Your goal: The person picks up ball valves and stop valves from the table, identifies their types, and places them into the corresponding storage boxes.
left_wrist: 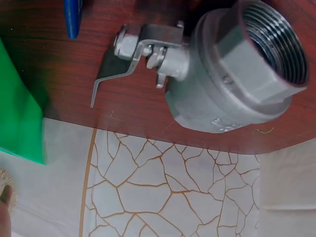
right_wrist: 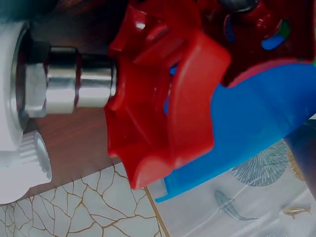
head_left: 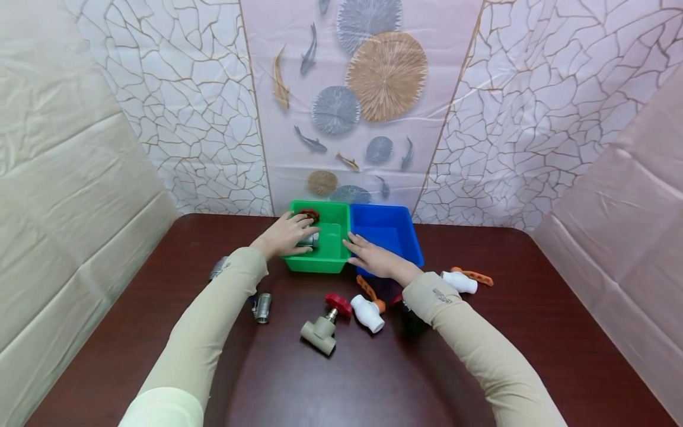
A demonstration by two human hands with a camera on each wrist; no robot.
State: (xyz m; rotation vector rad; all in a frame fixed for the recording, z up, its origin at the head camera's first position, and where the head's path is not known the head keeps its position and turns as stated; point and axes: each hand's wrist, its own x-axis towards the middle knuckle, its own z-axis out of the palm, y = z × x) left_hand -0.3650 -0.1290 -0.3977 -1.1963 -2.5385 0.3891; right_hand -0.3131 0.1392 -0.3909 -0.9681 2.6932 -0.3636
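Observation:
My left hand (head_left: 288,234) reaches over the left side of the green bin (head_left: 317,267). Its thumb and index finger lie on either side of a silver metal ball valve (head_left: 311,239) in the bin and grip it. Beyond the fingers, a red handwheel (head_left: 310,214) shows at the bin's back. My right hand (head_left: 376,258), fingers extended, rests at the border between the green bin and the blue bin (head_left: 415,237). One fingertip (left_wrist: 5,217) enters the left wrist view's edge. The right wrist view shows a red handwheel (right_wrist: 192,103) close up, with the blue bin behind.
Nearer the table's front lie a grey tee-shaped valve (head_left: 319,334) with a red wheel and a white ball valve (head_left: 368,314) with an orange lever. Another white valve (head_left: 460,281) lies right. Metal valves (head_left: 262,308) (left_wrist: 232,74) lie left, partly behind my left sleeve.

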